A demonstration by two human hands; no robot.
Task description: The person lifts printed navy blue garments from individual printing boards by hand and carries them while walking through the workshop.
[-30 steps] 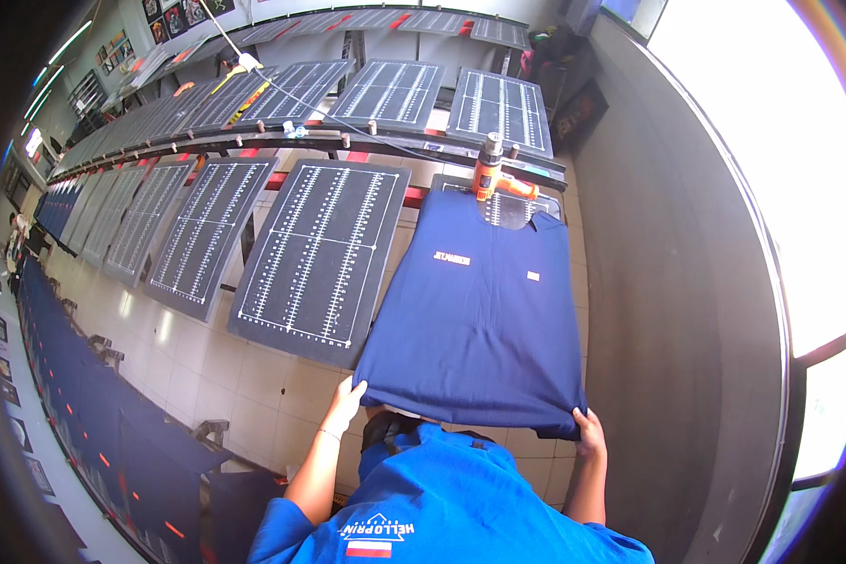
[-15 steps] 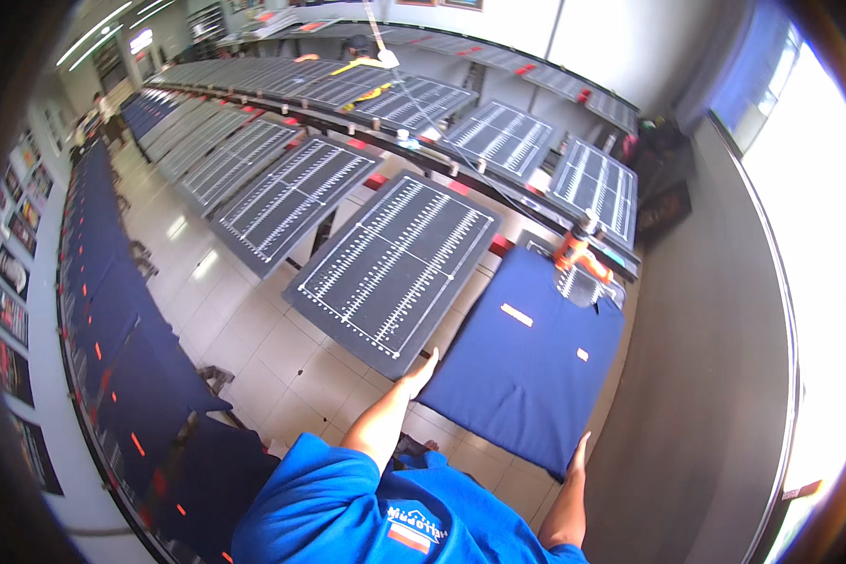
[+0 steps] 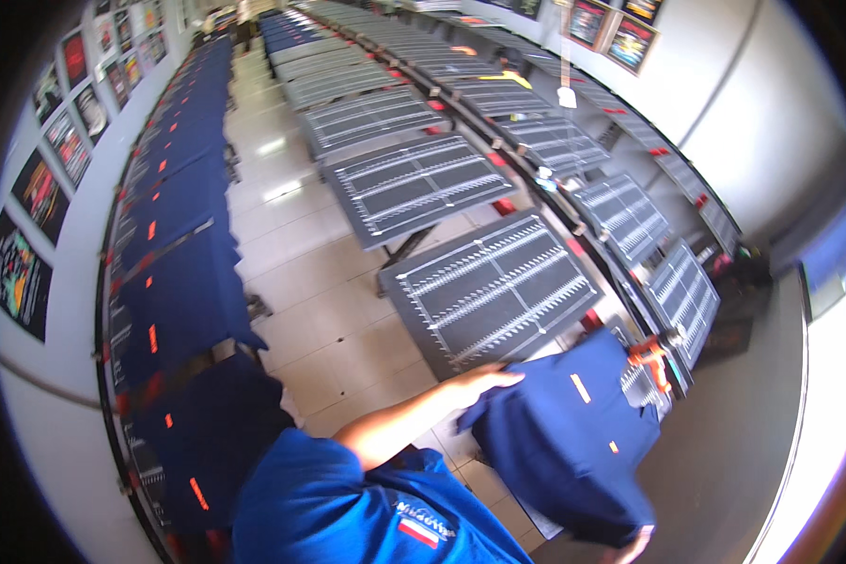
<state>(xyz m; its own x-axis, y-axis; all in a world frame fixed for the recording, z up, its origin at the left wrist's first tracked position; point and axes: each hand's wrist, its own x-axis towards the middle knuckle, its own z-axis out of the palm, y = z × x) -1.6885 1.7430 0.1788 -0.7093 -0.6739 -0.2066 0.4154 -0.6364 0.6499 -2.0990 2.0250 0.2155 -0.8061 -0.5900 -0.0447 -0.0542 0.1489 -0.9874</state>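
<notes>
One navy cloth T-shirt (image 3: 569,432), lengthwise from orange pistol-shaped heat gun (image 3: 650,361) to left hand (image 3: 491,379), fingers closed on hem, and right hand (image 3: 638,543), closure unclear.

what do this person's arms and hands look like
The left sleeve is short and bright blue; the left forearm is uncovered, the left hand ungloved. Only part of the right hand shows, also ungloved; the right sleeve is hidden.

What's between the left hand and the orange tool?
From the left hand: navy shirt with an orange print, then ruled board by the orange tool. Shows in the head view.
</notes>
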